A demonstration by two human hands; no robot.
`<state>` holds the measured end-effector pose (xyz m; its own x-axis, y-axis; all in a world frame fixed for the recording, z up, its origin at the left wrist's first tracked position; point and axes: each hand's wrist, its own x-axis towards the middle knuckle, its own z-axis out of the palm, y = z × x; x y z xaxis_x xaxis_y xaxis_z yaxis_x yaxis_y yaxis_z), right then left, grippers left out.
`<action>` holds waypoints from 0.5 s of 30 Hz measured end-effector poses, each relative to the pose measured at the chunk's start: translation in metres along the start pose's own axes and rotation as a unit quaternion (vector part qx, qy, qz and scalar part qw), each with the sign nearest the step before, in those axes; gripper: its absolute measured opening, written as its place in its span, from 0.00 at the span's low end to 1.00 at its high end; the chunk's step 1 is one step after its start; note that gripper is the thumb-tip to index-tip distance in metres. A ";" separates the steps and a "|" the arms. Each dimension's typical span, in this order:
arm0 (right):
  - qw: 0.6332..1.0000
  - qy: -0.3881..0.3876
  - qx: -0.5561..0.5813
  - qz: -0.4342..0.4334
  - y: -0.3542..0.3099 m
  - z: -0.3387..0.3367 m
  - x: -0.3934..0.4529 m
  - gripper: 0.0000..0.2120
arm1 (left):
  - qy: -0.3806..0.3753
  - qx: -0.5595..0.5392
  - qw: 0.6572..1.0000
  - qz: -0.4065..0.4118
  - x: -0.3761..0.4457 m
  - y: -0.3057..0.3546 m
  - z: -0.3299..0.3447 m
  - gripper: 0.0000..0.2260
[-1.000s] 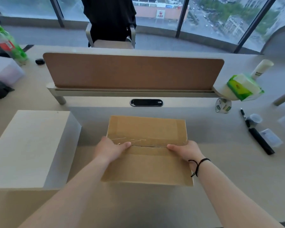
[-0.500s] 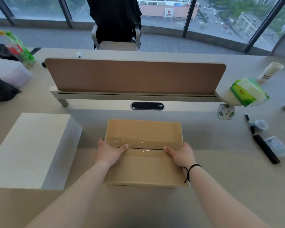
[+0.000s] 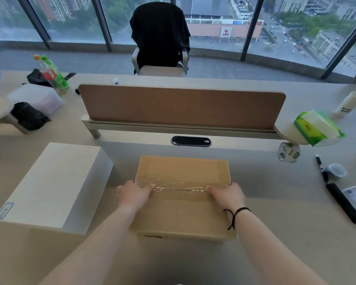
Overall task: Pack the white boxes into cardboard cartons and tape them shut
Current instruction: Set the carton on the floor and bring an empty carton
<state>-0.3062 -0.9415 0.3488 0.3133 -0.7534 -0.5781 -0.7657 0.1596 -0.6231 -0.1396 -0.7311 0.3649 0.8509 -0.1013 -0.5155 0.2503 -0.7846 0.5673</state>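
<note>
A brown cardboard carton [image 3: 182, 214] lies closed on the desk in front of me, with clear tape running along its top seam. My left hand [image 3: 132, 195] grips the carton's left end at the seam, thumb lying on the tape. At the right end of the seam, my right hand [image 3: 228, 195] holds on the same way, a black band on its wrist. The fingers of both hands are hidden over the carton's sides. A large white box [image 3: 56, 186] stands to the left, apart from the carton.
A clear tape roll [image 3: 289, 154] stands at the right, with a pen [image 3: 322, 167], a small cup [image 3: 336, 171] and a black cutter [image 3: 342, 204] near it. A brown divider [image 3: 181, 105] crosses the desk behind the carton. A tissue pack [image 3: 317, 128], bottles [image 3: 51, 75] and a chair [image 3: 160, 38] lie beyond.
The view has tilted up toward the window. My left thumb has slid slightly outward along the taped seam. Both hands stay on the carton.
</note>
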 end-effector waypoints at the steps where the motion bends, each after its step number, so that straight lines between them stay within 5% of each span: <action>1: 1.000 -0.006 0.005 0.001 -0.003 0.000 -0.002 0.30 | -0.005 -0.004 1.000 -0.002 -0.001 0.001 -0.001 0.35; 5: 0.999 -0.023 0.021 -0.016 -0.013 -0.005 -0.006 0.36 | -0.010 -0.030 0.999 0.002 -0.002 0.002 -0.006 0.33; 8: 0.998 -0.020 0.022 -0.053 -0.021 -0.013 -0.011 0.31 | -0.011 -0.099 0.995 0.019 -0.012 0.014 -0.011 0.10; 12: 0.996 -0.012 0.028 -0.084 -0.030 -0.030 -0.024 0.32 | -0.020 -0.147 0.988 0.036 -0.011 0.011 -0.024 0.10; 15: 0.994 -0.025 0.022 -0.107 -0.034 -0.045 -0.032 0.21 | -0.030 -0.134 0.990 0.042 -0.014 0.010 -0.038 0.11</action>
<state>-0.3151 -0.9510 0.4124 0.4943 -0.7411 -0.4544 -0.6537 0.0278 -0.7563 -0.1308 -0.7144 0.4024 0.8469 -0.2019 -0.4919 0.3000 -0.5823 0.7556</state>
